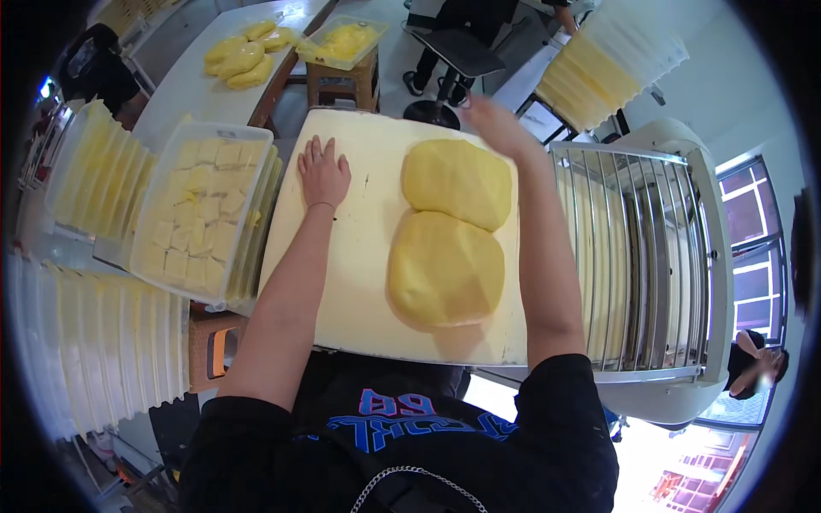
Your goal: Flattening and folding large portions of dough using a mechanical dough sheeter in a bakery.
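My left hand (323,175) lies palm-down with fingers apart on the left part of a cream board (342,282), touching only its surface. Two flattened rounds of yellow dough, one farther (456,181) and one nearer (445,269), sit touching each other on the board's right half. My right hand (490,124) is raised around the board's far right corner, beside the farther round; it is smeared by motion, so I cannot see whether it holds anything.
Stacked tubs with pale cut squares (197,222) and ridged trays (111,350) are at left. A white table (180,103) bears dough lumps and a tub (342,43). A machine with a metal guard (637,265) adjoins the board at right; other people (103,77) are around.
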A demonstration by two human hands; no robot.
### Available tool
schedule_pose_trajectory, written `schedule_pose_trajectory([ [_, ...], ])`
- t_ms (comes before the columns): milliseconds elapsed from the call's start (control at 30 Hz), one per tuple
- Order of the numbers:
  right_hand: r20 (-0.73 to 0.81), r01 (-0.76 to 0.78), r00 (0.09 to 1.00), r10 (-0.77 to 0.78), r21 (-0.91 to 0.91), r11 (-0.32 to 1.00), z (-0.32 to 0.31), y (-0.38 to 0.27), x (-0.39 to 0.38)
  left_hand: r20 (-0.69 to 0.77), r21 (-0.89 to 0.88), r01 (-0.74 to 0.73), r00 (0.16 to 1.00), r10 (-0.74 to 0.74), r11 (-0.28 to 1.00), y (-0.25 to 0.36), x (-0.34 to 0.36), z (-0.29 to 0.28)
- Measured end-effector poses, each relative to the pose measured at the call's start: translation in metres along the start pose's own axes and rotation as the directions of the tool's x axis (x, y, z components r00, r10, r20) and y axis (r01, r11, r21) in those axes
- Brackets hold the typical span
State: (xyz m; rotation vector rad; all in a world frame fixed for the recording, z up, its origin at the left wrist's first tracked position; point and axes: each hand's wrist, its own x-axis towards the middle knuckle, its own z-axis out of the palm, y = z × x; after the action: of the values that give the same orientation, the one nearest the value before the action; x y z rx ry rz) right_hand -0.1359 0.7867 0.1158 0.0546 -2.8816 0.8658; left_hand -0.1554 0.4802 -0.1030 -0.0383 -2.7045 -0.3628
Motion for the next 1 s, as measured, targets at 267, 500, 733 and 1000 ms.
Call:
schedule_pose_trajectory([
  [267,0.011,0.018,1.000,-0.015,-0.442,0.897,0.172,0.030,-0.047,0.000,-0.022,-0.020,1.000,0.020,1.000,0.015,-0.009,0.009],
  [500,-0.070,0.154,0.986,-0.152,0.015,0.988,0.025,0.030,0.007,-0.042,0.005,-0.030,0.999,0.031,1.000,0.000,0.000,0.001],
  [733,-0.148,-0.316,0.948,0.282,-0.338,0.887,0.105,0.072,-0.079,-0.051,0.030,-0.031,0.998,0.032,0.999,0.006,-0.002,0.008],
  [1000,0.179,-0.180,0.968,0.177,-0.003,0.984,0.069,0.068,-0.078,-0.033,0.074,-0.030,0.999,0.033,0.997,-0.013,-0.003,0.006],
])
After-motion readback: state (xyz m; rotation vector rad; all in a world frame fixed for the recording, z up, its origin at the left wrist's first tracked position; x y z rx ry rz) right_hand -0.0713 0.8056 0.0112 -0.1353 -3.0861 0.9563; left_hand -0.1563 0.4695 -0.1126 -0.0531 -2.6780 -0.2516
